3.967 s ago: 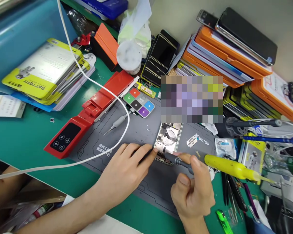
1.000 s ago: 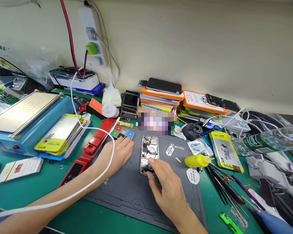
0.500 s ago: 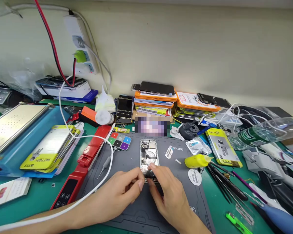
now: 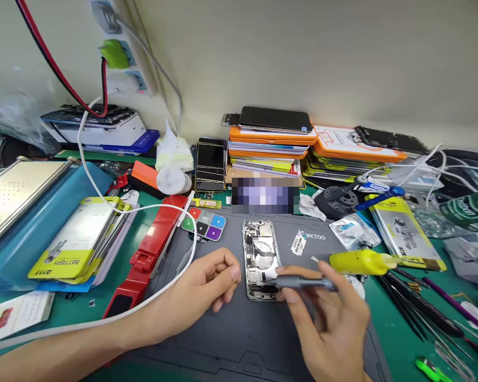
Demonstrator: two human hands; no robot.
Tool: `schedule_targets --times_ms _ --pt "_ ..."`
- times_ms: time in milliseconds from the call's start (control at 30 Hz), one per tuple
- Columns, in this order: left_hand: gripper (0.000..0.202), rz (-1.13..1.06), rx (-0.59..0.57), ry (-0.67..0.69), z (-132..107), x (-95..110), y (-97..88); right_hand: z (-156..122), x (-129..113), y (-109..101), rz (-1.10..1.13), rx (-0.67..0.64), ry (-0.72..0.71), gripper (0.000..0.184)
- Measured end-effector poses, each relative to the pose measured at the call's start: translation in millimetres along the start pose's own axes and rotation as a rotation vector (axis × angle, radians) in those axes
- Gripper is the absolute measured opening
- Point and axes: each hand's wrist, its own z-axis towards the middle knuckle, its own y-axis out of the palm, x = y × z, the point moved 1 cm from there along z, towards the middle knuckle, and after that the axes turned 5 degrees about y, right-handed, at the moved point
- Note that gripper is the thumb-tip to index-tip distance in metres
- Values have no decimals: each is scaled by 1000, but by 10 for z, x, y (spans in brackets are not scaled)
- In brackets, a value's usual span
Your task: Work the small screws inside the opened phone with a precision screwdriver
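Observation:
An opened phone body [image 4: 259,254] with bare inner parts lies on the dark grey work mat [image 4: 231,334]. My right hand [image 4: 330,323] grips a grey precision screwdriver [image 4: 302,283], and its tip rests at the phone's lower right part. My left hand [image 4: 203,292] hovers just left of the phone's lower edge with thumb and fingers curled into a loose pinch. What the pinch holds is too small to make out.
A coloured screw tray [image 4: 204,224], a red clamp tool [image 4: 149,254] and a white cable [image 4: 143,297] sit left. A yellow-handled tool [image 4: 360,261], tweezers [image 4: 414,307] and battery packs [image 4: 404,233] lie right. Stacked phones and orange boxes [image 4: 274,140] stand behind. A blue machine [image 4: 35,212] is far left.
Since a second ago my left hand came back from the screw tray to the phone's lower edge. My right hand lifted off the phone and now holds the screwdriver sideways.

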Motion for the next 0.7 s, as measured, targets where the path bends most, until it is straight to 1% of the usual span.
schedule_targets --times_ms 33,100,200,333,500,700 --pt "34 -14 11 -12 5 -12 -24 14 -24 -2 123 43 92 56" --pt "29 -52 18 -40 6 -33 -55 55 -69 -7 306 59 241 50" --pt "19 -95 12 -65 -7 -54 -65 105 -111 -25 444 55 348 46" --pt "9 -79 3 -74 -27 -44 -60 72 -133 -9 510 11 387 45" --pt "9 -40 20 -62 -30 -8 -55 -11 -159 48 499 -35 363 43" --pt "10 -38 24 -54 -25 14 -22 -19 -163 50 444 -79 361 43"
